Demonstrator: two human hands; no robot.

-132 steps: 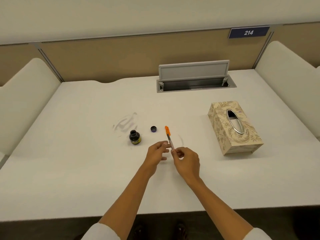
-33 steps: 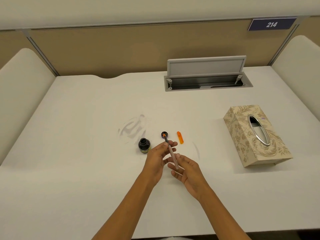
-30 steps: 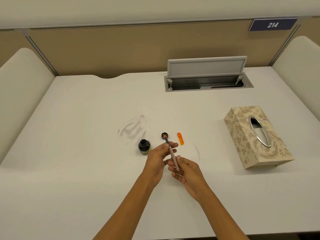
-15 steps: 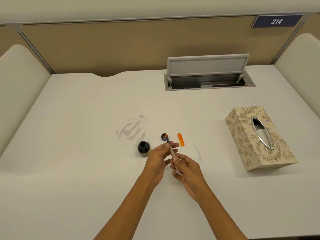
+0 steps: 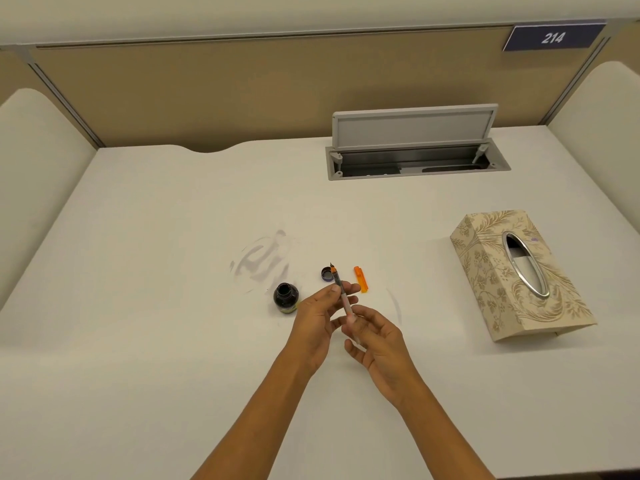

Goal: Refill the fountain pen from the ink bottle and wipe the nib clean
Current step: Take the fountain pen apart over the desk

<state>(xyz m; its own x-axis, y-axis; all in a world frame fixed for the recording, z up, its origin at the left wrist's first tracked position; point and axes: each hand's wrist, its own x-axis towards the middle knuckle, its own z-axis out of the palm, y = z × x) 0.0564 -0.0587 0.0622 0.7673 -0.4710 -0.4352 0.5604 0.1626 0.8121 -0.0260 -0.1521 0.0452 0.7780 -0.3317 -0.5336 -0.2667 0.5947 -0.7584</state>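
Observation:
The uncapped fountain pen (image 5: 341, 289) points away from me, its dark nib up past an orange collar. My left hand (image 5: 320, 318) pinches the pen near its front between thumb and fingers. My right hand (image 5: 375, 336) grips the rear end of the barrel with its fingertips. The open ink bottle (image 5: 285, 297) stands on the white desk just left of my left hand. Its dark cap (image 5: 326, 273) lies behind the nib. The orange pen cap (image 5: 361, 278) lies to the right of that.
A patterned tissue box (image 5: 519, 271) with a metal oval slot sits at the right. An open grey cable hatch (image 5: 415, 147) is set into the desk at the back. Faint grey smears (image 5: 263, 258) mark the desk behind the bottle. Padded partitions flank both sides.
The orange cap came off the pen and now lies on the desk. Over the last second both hands kept hold of the pen, the right hand's fingers shifting on the barrel's rear end.

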